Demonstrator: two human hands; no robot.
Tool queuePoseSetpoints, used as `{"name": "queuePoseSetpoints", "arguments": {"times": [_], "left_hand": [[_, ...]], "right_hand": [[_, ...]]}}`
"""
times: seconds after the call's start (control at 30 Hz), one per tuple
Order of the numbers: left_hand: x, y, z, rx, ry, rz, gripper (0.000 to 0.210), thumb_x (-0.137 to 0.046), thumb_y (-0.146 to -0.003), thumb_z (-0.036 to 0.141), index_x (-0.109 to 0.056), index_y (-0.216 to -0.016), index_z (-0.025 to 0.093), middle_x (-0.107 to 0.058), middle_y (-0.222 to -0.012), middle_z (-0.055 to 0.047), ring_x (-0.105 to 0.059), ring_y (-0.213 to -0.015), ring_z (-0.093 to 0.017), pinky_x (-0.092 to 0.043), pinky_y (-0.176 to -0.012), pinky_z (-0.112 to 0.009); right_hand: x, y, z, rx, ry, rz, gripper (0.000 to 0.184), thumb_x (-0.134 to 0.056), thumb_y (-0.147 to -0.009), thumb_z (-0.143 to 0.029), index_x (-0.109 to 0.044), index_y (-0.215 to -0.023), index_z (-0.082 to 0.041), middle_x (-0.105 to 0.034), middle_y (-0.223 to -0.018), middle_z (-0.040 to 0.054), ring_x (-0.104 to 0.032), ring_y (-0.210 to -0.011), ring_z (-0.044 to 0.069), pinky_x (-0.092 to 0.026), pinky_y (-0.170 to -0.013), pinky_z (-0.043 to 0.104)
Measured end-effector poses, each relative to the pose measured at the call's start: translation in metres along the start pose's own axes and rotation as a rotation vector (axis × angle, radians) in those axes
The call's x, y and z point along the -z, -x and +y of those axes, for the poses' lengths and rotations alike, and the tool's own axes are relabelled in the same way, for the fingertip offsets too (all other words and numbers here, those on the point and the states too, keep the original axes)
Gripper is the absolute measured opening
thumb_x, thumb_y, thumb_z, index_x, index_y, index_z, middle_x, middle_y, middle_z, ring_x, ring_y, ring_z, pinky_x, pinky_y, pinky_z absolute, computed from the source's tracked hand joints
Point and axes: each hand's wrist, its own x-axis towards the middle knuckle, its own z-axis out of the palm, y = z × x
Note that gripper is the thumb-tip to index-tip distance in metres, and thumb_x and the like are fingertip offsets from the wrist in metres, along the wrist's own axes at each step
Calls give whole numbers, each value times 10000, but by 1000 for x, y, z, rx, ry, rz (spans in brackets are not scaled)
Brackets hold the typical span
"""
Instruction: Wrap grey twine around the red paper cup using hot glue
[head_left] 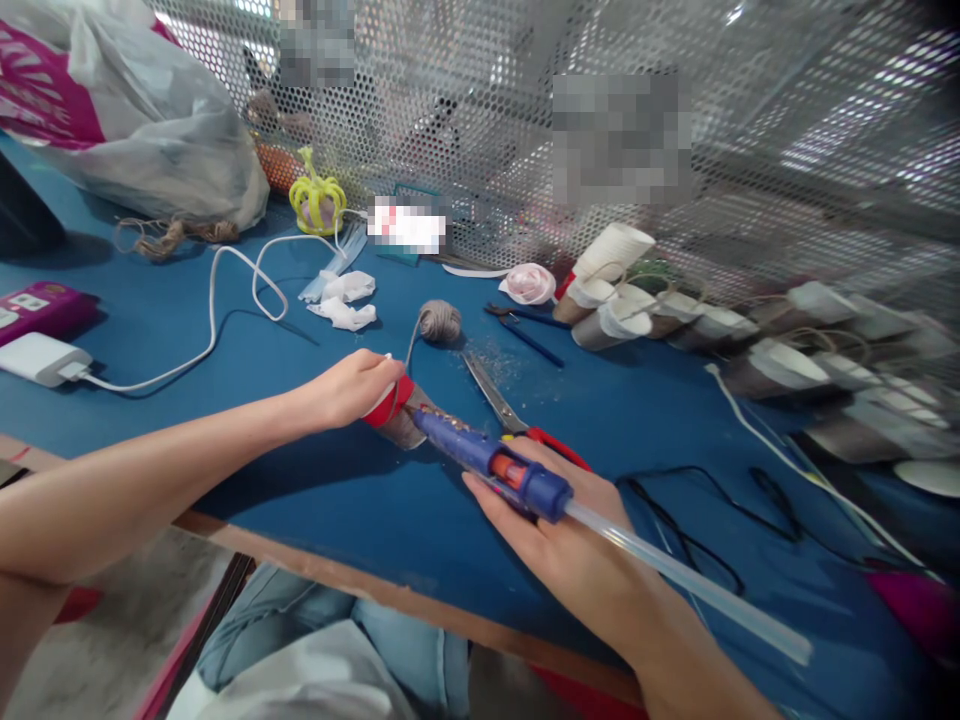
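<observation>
My left hand (pixel 364 388) is closed around a small red paper cup (pixel 387 402), whose lower part looks greyish and wrapped. A strand of grey yarn runs from beside this hand to a yarn ball (pixel 440 322) behind it. In my right hand (pixel 559 530) is a blue glue gun (pixel 461 440), its nozzle at the cup; whether it touches I cannot tell. From the gun's back sticks out a long clear glue stick (pixel 697 585). Scissors (pixel 491 390) with red handles lie open just beyond the gun, partly hidden by it.
Pliers (pixel 529 335) and a pink fabric rose (pixel 529 284) lie farther back. Several wrapped cups (pixel 787 365) line the right side. A white cable (pixel 214 300) curls across the left, near a plastic bag (pixel 172 130). Perforated metal mesh (pixel 480 120) stands behind the blue table (pixel 315 510).
</observation>
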Motion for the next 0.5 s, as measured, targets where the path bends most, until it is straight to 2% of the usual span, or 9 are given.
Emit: {"name": "queuePoseSetpoints", "arguments": {"times": [0.1, 0.23, 0.5], "left_hand": [[0, 0, 0, -9, 9, -6, 284, -356, -686, 344, -453, -530, 127, -399, -459, 22, -341, -443, -84, -266, -422, -213], [0, 0, 0, -12, 5, -11, 300, -350, -688, 352, -473, -543, 120, -411, -464, 17, -351, -448, -88, -276, -429, -215], [-1, 0, -1, -15, -11, 3, 299, -350, -694, 354, -443, -510, 138, -388, -441, 27, -331, -428, -83, -263, -420, -214]], "right_hand": [[0, 0, 0, 19, -17, -29, 45, -531, -754, -232, -490, -751, -214, -563, -662, -24, -544, -575, 105, -422, -533, 198], [0, 0, 1, -11, -18, -7, 52, -534, -753, -237, -486, -753, -216, -566, -659, -24, -553, -582, 109, -426, -537, 202], [-1, 0, 1, 16, -10, -6, 54, -540, -750, -230, -499, -781, -211, -583, -687, -19, -567, -609, 110, -437, -553, 202]]}}
